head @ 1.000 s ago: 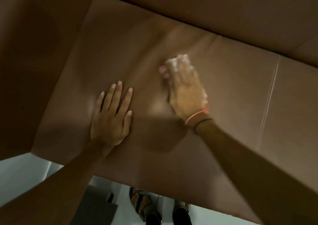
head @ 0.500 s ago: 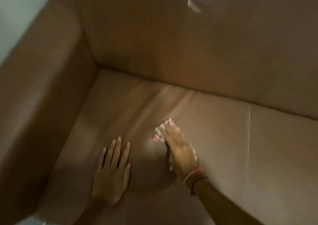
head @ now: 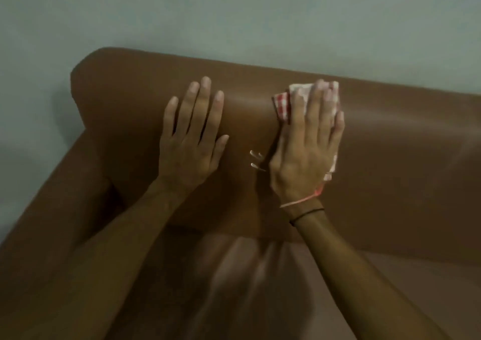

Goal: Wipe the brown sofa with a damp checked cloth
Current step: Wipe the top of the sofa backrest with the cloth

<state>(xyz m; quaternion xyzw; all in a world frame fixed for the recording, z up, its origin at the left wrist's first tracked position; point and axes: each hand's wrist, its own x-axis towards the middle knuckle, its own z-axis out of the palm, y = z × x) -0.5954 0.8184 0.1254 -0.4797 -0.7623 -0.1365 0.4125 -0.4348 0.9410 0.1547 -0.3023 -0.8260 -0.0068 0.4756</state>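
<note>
The brown sofa (head: 403, 142) fills the lower part of the view, its backrest running across the middle. My right hand (head: 307, 144) lies flat against the upper backrest and presses the red-and-white checked cloth (head: 282, 104) onto it; the cloth shows past my fingertips and by my wrist. My left hand (head: 194, 134) rests flat on the backrest to the left, fingers spread, holding nothing. Two small pale marks (head: 256, 160) sit on the leather between my hands.
A pale grey-green wall (head: 234, 14) rises behind the sofa. The left armrest (head: 52, 209) slopes down at the left edge. The seat cushion (head: 260, 287) lies below my forearms.
Both hands have moved up from the seat cushion to the upper backrest. The view has tilted upward, and the wall is now in sight.
</note>
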